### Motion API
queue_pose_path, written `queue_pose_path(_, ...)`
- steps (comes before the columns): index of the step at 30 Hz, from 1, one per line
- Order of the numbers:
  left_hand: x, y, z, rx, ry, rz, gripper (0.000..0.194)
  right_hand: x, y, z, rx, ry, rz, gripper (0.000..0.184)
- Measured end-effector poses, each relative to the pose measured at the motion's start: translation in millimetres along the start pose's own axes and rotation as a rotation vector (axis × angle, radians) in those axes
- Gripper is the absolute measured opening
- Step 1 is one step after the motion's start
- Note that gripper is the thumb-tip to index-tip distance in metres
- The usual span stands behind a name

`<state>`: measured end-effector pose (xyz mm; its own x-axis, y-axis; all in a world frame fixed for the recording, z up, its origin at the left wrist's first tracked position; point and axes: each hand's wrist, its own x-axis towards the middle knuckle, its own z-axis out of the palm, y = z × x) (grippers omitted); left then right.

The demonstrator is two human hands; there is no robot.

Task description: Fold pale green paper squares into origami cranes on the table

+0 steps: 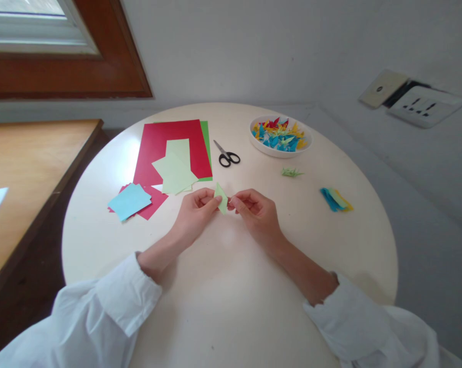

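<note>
Pointing lengthwise away; folded paper (222,197)

Hands (194,212): 2
Held paper (222,200): 1
Scissors (223,152): 1 pair
Bowl (267,150): 1
Bowl pieces (288,142): many, overlapping; uncountable
Sheets (157,148): stacked, count unclear
Tables (223,286): 2
Wall plates (426,106): 2
Sleeves (127,291): 2

Over the counter (231,301), your left hand (197,210) is pinched closed, your right hand (258,213) curls just beside it, and both forearms (307,268) slant in from the counter's near side.
</note>
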<state>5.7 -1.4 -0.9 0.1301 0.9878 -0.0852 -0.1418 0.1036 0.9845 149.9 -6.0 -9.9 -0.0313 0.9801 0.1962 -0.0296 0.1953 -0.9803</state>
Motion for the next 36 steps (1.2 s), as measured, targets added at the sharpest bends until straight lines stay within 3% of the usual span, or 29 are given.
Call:
queue_pose_path(7, -0.2, 3.0, 0.1, 0.060, -0.046, 0.006, 0.025, 2.8, 2.0, -5.6, -0.013, -0.019, -0.074, 0.015)
queue_pose_path(13, -1.9, 8.7, 0.9, 0.103, -0.127, 0.022, 0.028, 4.8, 3.2, -6.5, 0.044, -0.089, 0.004, 0.015)
queue_pose_path(29, -5.8, 13.6, 0.3, -0.130, -0.283, -0.113, 0.027, 3.6, -1.8, -11.1, 0.091, -0.228, 0.123, 0.019)
queue_pose_path(36, -5.2, 12.5, -0.5, -0.200, -0.369, -0.153, 0.025, 2.1, -4.9, -10.5, 0.214, -0.324, 0.185, 0.024)
